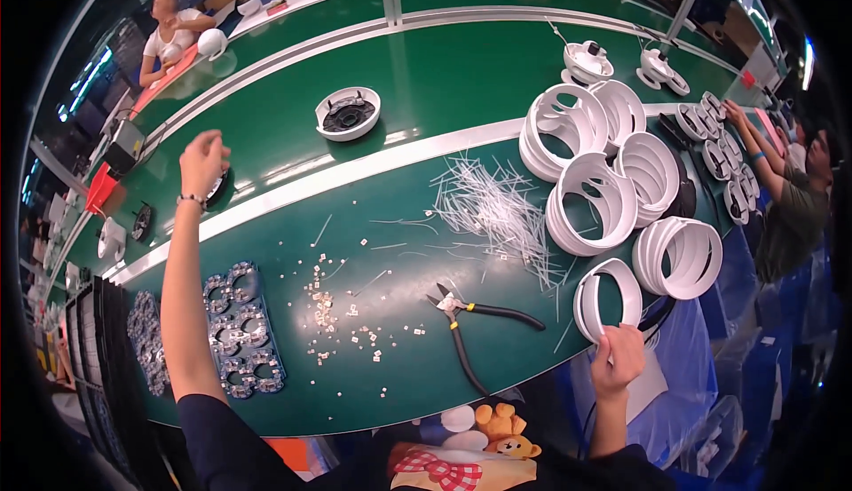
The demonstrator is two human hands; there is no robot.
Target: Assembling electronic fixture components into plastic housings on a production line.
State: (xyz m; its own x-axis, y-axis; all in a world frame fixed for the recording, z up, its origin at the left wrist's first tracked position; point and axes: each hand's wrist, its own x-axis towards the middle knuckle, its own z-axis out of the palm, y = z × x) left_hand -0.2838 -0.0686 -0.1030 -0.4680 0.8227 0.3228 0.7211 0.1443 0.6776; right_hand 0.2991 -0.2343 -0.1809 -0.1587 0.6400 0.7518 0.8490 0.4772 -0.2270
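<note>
My left hand is raised at the far left, over the edge of the green belt. Its fingers are loosely bent and I see nothing between them. Just beside and below it is a dark round part with a pale rim, partly hidden by the hand and wrist. At the lower right, my right hand pinches the near edge of a white plastic ring housing, which stands tilted at the bench edge. Left of that ring, pliers with black handles lie with their jaws apart.
Stacked white ring housings stand at the right beside a heap of white cable ties. Small pale connectors are scattered mid-bench. Blue circuit boards lie left. A white-rimmed black unit sits on the belt. Co-workers sit beyond.
</note>
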